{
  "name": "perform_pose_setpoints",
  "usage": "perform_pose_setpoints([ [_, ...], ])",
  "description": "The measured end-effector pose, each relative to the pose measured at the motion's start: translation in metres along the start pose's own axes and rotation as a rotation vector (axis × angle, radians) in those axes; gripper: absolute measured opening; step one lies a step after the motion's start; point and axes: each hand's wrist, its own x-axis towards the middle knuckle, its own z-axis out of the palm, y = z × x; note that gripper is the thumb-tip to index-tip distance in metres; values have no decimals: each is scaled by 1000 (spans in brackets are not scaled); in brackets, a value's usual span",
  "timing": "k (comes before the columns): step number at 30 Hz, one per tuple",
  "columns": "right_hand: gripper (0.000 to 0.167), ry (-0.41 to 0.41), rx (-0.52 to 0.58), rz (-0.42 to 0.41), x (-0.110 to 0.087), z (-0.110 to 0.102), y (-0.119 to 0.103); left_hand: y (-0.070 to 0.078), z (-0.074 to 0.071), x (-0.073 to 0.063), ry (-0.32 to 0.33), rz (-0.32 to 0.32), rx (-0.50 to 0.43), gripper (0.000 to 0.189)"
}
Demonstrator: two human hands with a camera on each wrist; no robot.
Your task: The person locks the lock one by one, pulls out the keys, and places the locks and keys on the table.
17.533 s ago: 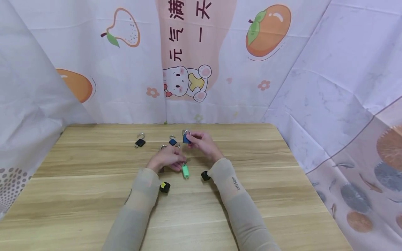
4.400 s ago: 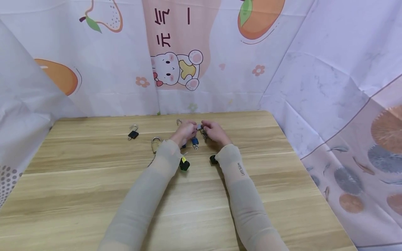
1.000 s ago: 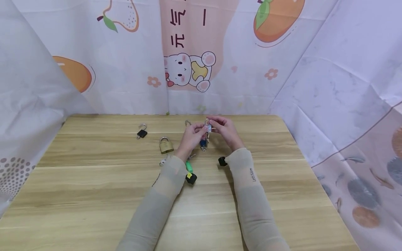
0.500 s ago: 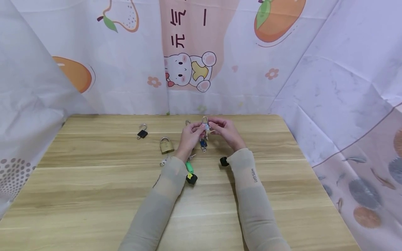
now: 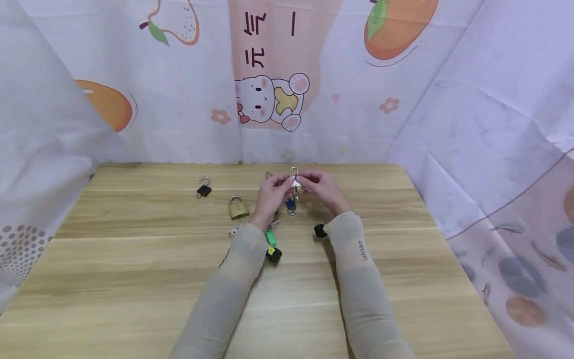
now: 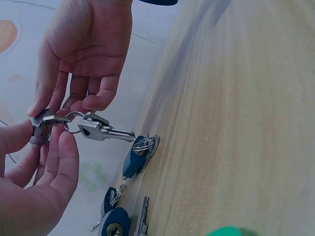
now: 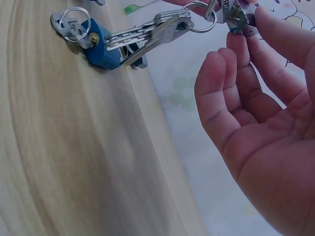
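A small silver padlock point(image 5: 294, 182) is held up between both hands, its shackle pointing upward. My left hand point(image 5: 269, 197) pinches the body from the left, thumb in front. From the right, the thumb and fingertips of my right hand point(image 5: 325, 189) grip the same body. In the left wrist view one key point(image 6: 55, 119) sits at the padlock's underside, and a ring joins it to several dangling keys point(image 6: 101, 129). Below them, a blue padlock point(image 5: 291, 203) with its own keys lies on the table.
A brass padlock point(image 5: 238, 208) stands left of my left wrist, with small keys point(image 5: 233, 231) near it. Further left is an open black padlock point(image 5: 204, 190). A green key tag point(image 5: 271, 238) lies beside the left sleeve. Behind the table point(image 5: 134, 279) hangs a printed curtain point(image 5: 188, 134).
Earlier the right hand held a blue padlock while the left was by the green tag. Both hands since moved to the silver padlock; over the last second it shifted slightly left and its keys swung.
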Motion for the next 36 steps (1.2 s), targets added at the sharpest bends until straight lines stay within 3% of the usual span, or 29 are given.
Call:
perform_pose_setpoints([
  [7, 33, -13, -47, -36, 2, 3, -2, -1, 0, 0, -34, -11, 36, 39],
  [13, 37, 59, 32, -15, 1, -3, -1, -3, 1, -1, -137, 3, 112, 38],
  [18, 35, 62, 66, -13, 0, -6, -3, -7, 4, -1, -192, -8, 135, 31],
  [31, 34, 46, 138, 3, 1, -3, -2, -4, 4, -4, -217, -4, 145, 25],
  [36, 40, 35, 144, 2, 0, -2, -3, -3, 4, -6, -207, 33, 209, 27],
])
